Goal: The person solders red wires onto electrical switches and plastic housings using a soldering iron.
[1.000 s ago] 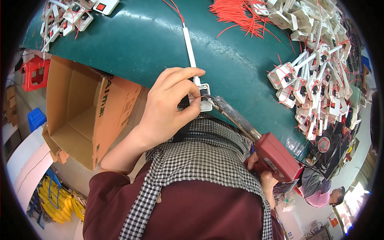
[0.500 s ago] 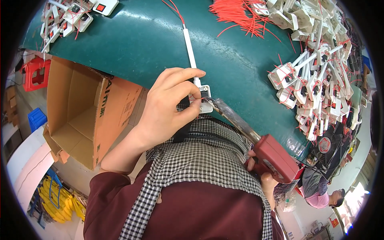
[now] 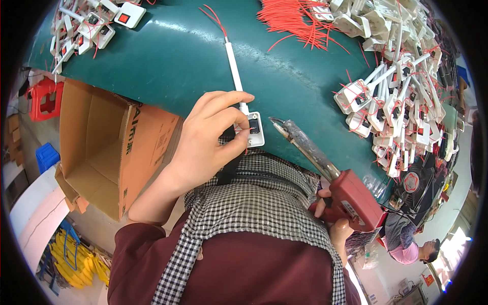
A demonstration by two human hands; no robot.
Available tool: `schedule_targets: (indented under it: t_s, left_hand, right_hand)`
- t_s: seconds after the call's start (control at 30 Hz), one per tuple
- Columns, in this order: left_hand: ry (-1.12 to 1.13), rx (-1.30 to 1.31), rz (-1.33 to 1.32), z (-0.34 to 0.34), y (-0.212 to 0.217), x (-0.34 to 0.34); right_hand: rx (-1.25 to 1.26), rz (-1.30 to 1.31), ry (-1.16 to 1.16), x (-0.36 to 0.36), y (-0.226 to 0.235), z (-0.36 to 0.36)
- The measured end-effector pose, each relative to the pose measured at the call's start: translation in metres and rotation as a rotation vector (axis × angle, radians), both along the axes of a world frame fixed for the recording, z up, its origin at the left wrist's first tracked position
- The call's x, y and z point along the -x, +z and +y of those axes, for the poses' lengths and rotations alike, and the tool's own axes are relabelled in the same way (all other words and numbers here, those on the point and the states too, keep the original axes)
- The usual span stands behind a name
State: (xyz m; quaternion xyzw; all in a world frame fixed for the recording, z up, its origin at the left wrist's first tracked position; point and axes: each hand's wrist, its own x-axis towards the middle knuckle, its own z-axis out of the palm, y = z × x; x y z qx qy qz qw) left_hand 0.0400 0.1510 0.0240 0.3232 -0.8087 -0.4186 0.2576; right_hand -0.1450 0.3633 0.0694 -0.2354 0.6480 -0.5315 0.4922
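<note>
A white plastic switch housing (image 3: 255, 137) with a dark part inside lies at the table's near edge. Its long white stem (image 3: 233, 68) points away from me, and two red wires (image 3: 215, 19) come out of the far end. My left hand (image 3: 211, 129) pinches the housing's left side between thumb and curled index finger; whether a wire is also in the pinch is hidden. In my right hand (image 3: 325, 206) is a red-handled soldering gun (image 3: 354, 201), its fingers partly hidden behind the body. The gun's dark tip stands apart from the housing, just to its right.
White switch housings with stems and red wires are heaped at the right (image 3: 394, 101) and far left (image 3: 89, 30) of the green table (image 3: 168, 61). Cut red wires (image 3: 292, 20) lie at the back. An opened cardboard box (image 3: 96, 147) stands left; another person (image 3: 406, 249) is far right.
The soldering gun's tip has drawn back to the right, off the housing. My left hand keeps its pinch at the housing. The whole view has shifted slightly.
</note>
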Motion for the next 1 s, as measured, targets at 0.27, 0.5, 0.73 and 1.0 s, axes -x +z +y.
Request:
schedule_targets:
  t_s: [0.27,0.5,0.73,1.0]
  left_hand:
    - [-0.059,0.153,-0.132,-0.027,0.025,0.011]
    - [0.064,0.513,-0.307,-0.078,-0.008,0.087]
    - [0.033,0.52,-0.273,-0.076,0.0,0.081]
    - [0.065,-0.047,-0.004,-0.01,0.021,0.002]
  right_hand:
    - [0.059,0.04,-0.194,0.004,-0.003,0.009]
    - [0.098,0.146,-0.326,-0.001,-0.003,0.007]
    - [0.194,0.155,-0.408,-0.003,-0.007,0.016]
    - [0.078,0.06,-0.24,-0.005,0.0,0.023]
